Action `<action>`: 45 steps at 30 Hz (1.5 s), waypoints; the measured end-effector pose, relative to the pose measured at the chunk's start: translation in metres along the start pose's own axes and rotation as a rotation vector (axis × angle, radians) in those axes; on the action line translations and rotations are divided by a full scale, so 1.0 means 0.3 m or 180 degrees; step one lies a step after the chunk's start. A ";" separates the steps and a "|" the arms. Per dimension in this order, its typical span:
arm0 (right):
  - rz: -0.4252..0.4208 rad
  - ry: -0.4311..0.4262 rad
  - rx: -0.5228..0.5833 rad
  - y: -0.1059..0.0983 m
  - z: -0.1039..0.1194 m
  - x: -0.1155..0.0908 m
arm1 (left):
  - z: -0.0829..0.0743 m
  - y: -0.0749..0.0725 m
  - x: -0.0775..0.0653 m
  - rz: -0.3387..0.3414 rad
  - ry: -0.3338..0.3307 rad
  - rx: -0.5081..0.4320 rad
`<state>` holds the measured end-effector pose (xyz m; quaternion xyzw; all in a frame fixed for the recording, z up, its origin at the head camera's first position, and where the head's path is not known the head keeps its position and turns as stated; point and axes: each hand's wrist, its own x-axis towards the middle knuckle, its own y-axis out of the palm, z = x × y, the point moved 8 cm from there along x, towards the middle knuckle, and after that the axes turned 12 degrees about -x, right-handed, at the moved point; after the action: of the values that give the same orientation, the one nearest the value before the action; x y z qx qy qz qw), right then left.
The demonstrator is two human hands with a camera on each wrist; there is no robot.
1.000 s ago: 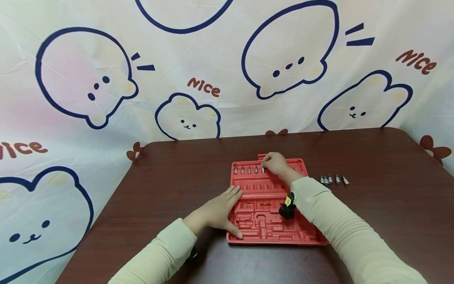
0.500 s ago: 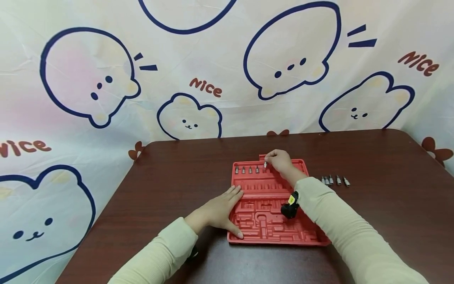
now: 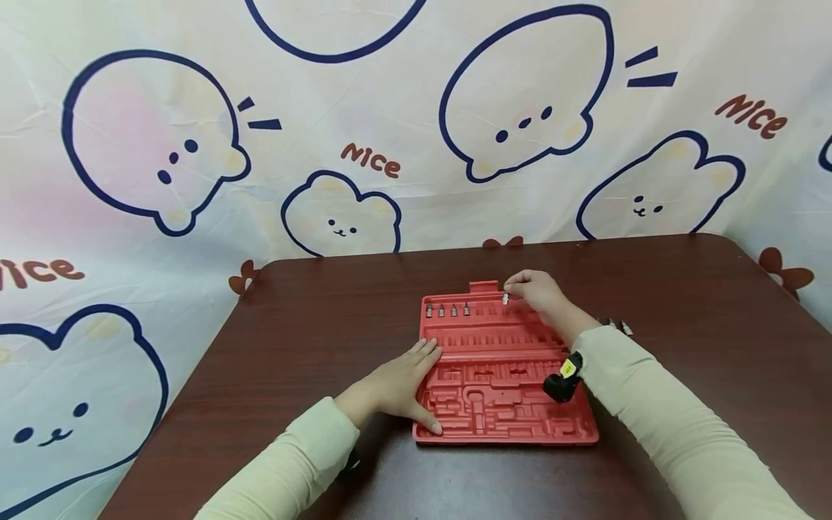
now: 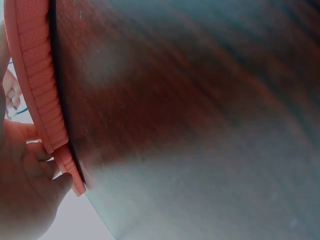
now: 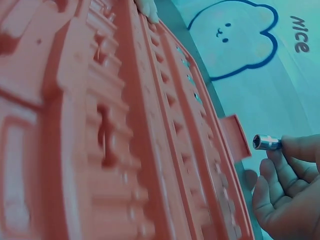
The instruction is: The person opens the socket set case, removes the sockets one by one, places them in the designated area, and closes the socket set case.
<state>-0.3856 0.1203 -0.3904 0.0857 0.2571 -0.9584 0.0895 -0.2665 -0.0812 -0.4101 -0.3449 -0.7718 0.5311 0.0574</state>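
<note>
A red moulded tool case (image 3: 481,354) lies opened flat on the table. My left hand (image 3: 403,383) rests on its left edge with fingers spread; the left wrist view shows the fingers (image 4: 30,170) against the case's side wall. Above the top row of slots, my right hand (image 3: 536,292) pinches a small silver bit socket (image 5: 266,142) between thumb and fingertips, clear of the case. Several similar bit sockets (image 3: 453,310) sit upright in the left slots of that top row. More loose bit sockets (image 3: 626,328) lie right of the case, partly hidden by my right sleeve.
The case's latch tab (image 3: 484,287) sticks out at its far edge. A dark brown table (image 3: 325,318) extends around the case. Behind it hangs a cartoon-printed cloth (image 3: 390,108). A black wrist camera (image 3: 562,379) hangs over the case's right side.
My right hand has lifted the bit socket out of the fifth top-row slot and carried it to the right. My left hand has stayed on the case edge.
</note>
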 end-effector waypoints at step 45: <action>-0.0416 0.0156 -0.0815 -0.459 -0.385 -0.206 | -0.003 -0.003 -0.004 -0.0018 -0.0017 -0.0097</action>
<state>-0.3419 0.3041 -0.4102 0.0800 0.3844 -0.9192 0.0307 -0.2656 -0.0816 -0.4085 -0.3421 -0.7809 0.5200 0.0517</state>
